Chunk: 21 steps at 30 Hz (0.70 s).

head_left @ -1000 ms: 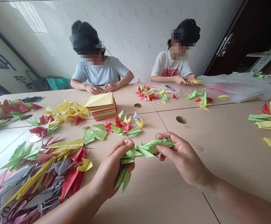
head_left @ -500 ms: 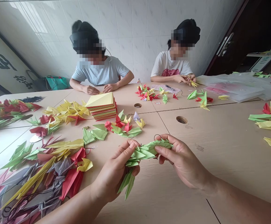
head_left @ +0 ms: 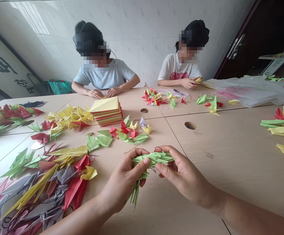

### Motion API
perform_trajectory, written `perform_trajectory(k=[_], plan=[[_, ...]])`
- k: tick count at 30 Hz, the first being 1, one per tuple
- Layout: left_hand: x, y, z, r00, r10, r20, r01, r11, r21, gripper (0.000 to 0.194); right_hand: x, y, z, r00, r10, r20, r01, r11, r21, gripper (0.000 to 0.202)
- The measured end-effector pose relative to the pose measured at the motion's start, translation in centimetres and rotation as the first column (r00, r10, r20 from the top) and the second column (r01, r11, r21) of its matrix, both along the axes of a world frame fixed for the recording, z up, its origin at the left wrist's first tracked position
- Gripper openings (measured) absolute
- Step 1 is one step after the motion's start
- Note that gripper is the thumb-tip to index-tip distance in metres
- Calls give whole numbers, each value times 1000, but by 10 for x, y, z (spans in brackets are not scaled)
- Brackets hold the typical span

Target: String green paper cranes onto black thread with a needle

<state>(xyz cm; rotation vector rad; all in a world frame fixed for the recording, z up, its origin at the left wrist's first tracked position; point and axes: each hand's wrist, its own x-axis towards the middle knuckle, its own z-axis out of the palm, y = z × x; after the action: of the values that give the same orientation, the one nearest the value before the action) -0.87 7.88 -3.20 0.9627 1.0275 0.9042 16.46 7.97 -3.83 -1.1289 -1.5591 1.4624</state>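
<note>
A bundle of green folded-paper cranes [head_left: 154,159] is held above the table between my two hands, packed close together. My left hand [head_left: 126,176] is closed round its left end, thumb on top, and thin green points stick out below the palm. The bundle's right end is pinched by my right hand [head_left: 183,178] between thumb and fingers. A dark cord loop [head_left: 158,149] rises at the top edge, and a bit of cord shows beneath. Beyond my hands lie small red, green and yellow paper cranes [head_left: 129,130] and green folded pieces [head_left: 100,140].
Coloured paper squares [head_left: 107,112] stand stacked beyond my left hand. Grey, red and yellow cranes with cords [head_left: 56,182] heap at the left. Two co-workers sit opposite; one, in light blue [head_left: 105,78], has both hands on the table. Clear plastic bags [head_left: 249,93] lie far right.
Both hands have turned the green bundle, which now looks shorter and more tightly packed. My right hand has shifted slightly left and down. The right co-worker's yellow paper has changed position.
</note>
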Motion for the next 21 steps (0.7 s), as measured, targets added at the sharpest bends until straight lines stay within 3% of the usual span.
perform_trajectory(k=[4, 8, 11, 13, 16, 18, 21], plan=[[0, -1, 1, 998, 61, 13, -60, 998, -32, 21, -1, 0, 0, 998, 38, -54, -38, 999, -4, 37], [-1, 0, 2, 988, 88, 123, -75, 991, -110, 19, -1, 2, 3, 939, 26, -342, -95, 978, -185, 73], [-1, 1, 1, 979, 112, 168, -93, 989, -113, 19, -2, 4, 4, 872, -72, -484, -104, 940, -326, 83], [-1, 2, 0, 976, 135, 170, -117, 987, -110, 19, -2, 5, 2, 844, -103, -527, -109, 928, -355, 76], [0, 2, 0, 981, 135, 140, -122, 988, -100, 19, -2, 6, -2, 857, -71, -511, -115, 940, -323, 47], [-1, 2, 1, 991, 102, 85, -95, 992, -79, 19, 0, 7, -2, 911, -20, -412, -98, 959, -264, 32], [-2, 2, 2, 999, 36, -31, -37, 999, -21, 21, 1, 8, 0, 978, 36, -208, -68, 986, -149, 30]])
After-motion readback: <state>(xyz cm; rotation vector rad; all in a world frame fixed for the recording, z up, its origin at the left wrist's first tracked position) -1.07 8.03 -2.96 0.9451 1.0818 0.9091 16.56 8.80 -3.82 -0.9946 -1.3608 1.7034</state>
